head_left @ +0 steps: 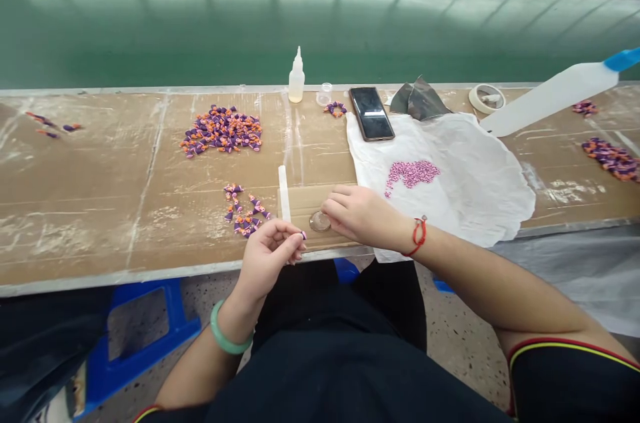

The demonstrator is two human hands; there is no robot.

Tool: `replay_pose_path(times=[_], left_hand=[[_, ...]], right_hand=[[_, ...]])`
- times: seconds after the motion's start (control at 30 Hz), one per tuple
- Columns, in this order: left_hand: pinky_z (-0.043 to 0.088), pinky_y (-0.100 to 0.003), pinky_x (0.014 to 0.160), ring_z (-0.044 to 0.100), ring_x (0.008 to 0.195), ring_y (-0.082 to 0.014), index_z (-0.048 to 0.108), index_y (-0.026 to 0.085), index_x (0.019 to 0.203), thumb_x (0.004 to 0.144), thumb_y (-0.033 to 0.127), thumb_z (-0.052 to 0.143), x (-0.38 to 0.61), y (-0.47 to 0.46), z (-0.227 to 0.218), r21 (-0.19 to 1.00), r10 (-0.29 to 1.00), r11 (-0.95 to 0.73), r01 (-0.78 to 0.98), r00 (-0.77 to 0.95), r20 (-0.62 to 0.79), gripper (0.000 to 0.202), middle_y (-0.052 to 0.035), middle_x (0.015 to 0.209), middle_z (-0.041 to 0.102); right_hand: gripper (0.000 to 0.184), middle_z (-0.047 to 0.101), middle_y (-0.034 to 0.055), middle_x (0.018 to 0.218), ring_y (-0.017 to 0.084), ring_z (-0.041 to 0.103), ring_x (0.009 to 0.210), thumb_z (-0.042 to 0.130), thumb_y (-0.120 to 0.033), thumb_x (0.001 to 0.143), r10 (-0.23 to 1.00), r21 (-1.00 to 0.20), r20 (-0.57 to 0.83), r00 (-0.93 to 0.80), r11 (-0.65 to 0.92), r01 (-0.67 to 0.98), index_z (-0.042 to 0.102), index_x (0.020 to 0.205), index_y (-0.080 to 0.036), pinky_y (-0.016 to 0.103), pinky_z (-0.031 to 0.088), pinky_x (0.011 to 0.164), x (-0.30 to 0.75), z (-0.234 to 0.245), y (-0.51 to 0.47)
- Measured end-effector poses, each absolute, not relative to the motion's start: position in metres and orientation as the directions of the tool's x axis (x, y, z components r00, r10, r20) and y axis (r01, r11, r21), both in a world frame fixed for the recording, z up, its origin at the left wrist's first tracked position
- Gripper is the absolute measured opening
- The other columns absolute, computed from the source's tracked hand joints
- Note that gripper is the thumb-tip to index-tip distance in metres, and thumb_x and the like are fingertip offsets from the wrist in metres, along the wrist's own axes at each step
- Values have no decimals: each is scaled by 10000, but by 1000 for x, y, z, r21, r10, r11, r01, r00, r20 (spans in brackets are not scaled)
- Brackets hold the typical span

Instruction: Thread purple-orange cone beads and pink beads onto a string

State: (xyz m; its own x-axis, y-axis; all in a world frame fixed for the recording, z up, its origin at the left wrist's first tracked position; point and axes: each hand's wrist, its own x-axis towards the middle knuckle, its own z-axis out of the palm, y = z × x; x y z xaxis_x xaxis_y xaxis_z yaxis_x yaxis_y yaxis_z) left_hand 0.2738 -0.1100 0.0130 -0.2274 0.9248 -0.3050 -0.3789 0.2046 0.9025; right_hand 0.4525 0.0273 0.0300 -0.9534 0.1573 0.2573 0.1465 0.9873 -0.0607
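Note:
My left hand [267,255] pinches a small purple bead [303,235] between thumb and fingertips, above the table's front edge. My right hand [357,215] rests on a cardboard strip [300,208], its curled fingertips beside a small clear round dish [319,221]. Whether those fingers hold anything is hidden. A loose group of purple-and-orange beaded pieces [244,211] lies left of my left hand, and a larger heap of them [221,131] sits farther back. Tiny pink beads [411,176] form a patch on a crumpled white plastic sheet [493,199].
A glue bottle [297,78], a small clear cup [324,94], a smartphone [371,113], grey foil [417,99], a tape roll [487,99] and a large blue-capped plastic bottle [553,95] line the back of the cardboard-covered table [110,209]. More beaded pieces [613,159] lie at right.

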Motion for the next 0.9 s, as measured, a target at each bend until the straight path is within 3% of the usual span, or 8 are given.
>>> replay_pose_path(times=[0.07,0.13,0.23,0.3,0.37,0.53,0.7,0.9], left_hand=[[496,-124,437,614,460,-72,687,141,720,659,336,906,275,-110,13,892,927,178,-416,-234,-294,299,4,566,686],[532,-126,468,661,494,-85,702,149,747,665,338,916,277,-110,15,884,935,123,-451,-247,-256,297,-9,612,725],[587,-141,523,721,553,-114,726,167,776,697,314,910,285,-110,23,880,954,2,-475,-262,-144,248,-22,680,767],[608,-147,543,739,567,-124,742,179,786,724,285,896,292,-110,31,876,960,-82,-475,-274,-58,196,-18,694,776],[620,-149,560,749,580,-127,757,190,800,746,249,882,299,-110,37,871,956,-156,-465,-294,14,148,-10,706,781],[640,-163,594,768,632,-138,766,205,829,773,164,849,311,-112,45,886,939,-252,-390,-321,126,108,-8,790,800],[640,-181,582,767,632,-155,745,185,804,780,205,846,312,-114,49,921,923,-286,-263,-335,190,105,-32,791,799],[658,-255,578,754,604,-184,733,182,756,738,393,873,313,-116,56,969,943,-156,-189,-320,89,254,-53,746,782]], right_hand=[[202,581,51,712,181,512,665,427,-123,949,199,-153,302,-932,975,158,522,780,-177,294,389,615,453,33,25],[165,594,32,699,164,533,644,452,-140,932,337,-397,333,-881,897,193,523,790,-183,276,411,604,454,39,18],[121,667,28,770,148,639,706,501,-199,943,600,-859,171,-781,478,180,522,824,-192,251,504,657,454,53,1],[152,693,38,828,158,688,787,523,-274,969,663,-980,-4,-749,146,134,511,839,-197,267,558,721,454,64,-12],[200,672,28,813,156,686,786,566,-337,964,676,-994,-94,-731,-27,103,507,833,-198,269,574,725,455,72,-22],[190,615,-3,755,119,640,700,599,-324,935,706,-995,-93,-702,-85,47,531,819,-191,220,557,655,458,83,-34],[155,634,-3,752,111,646,689,573,-262,930,729,-999,-55,-683,-39,38,514,805,-191,202,553,641,462,88,-40],[141,650,1,734,114,659,673,537,-230,937,741,-993,54,-670,110,41,529,801,-190,190,537,596,464,90,-43]])
